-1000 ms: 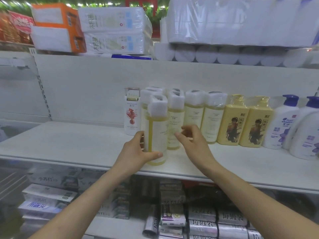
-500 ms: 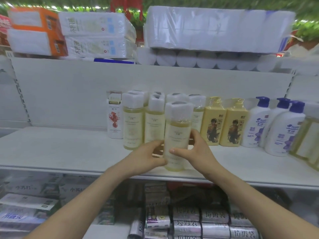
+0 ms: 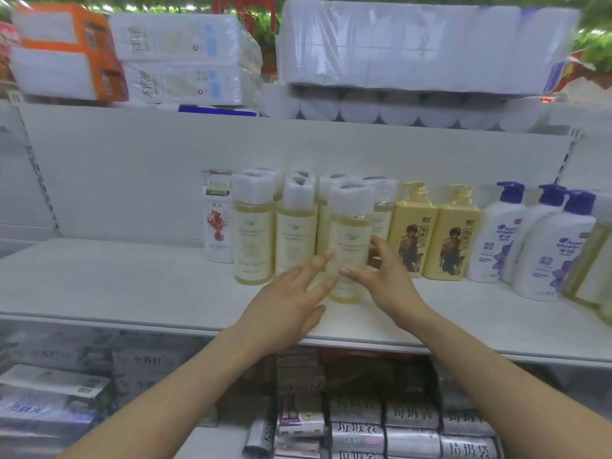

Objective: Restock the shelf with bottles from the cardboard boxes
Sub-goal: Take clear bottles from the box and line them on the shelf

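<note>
A clear bottle (image 3: 351, 233) of pale yellow liquid, its cap wrapped in white, stands on the white shelf (image 3: 132, 286) in front of a row of matching bottles (image 3: 253, 236). My right hand (image 3: 387, 283) curls round its right side, thumb on the front and fingers behind. My left hand (image 3: 288, 303) lies at its lower left with straight fingers, the tips touching or nearly touching the bottle. No cardboard box is in view.
A white bottle with a red flower (image 3: 217, 223) ends the row on the left. Yellow bottles (image 3: 410, 233) and white pump bottles with blue tops (image 3: 496, 236) stand to the right. Tissue and toilet paper packs (image 3: 414, 44) fill the shelf above; packaged rolls (image 3: 357, 425) lie below.
The bottle moved right along the shelf, from the row's left end to in front of its right part. My left hand has let go and straightened its fingers.
</note>
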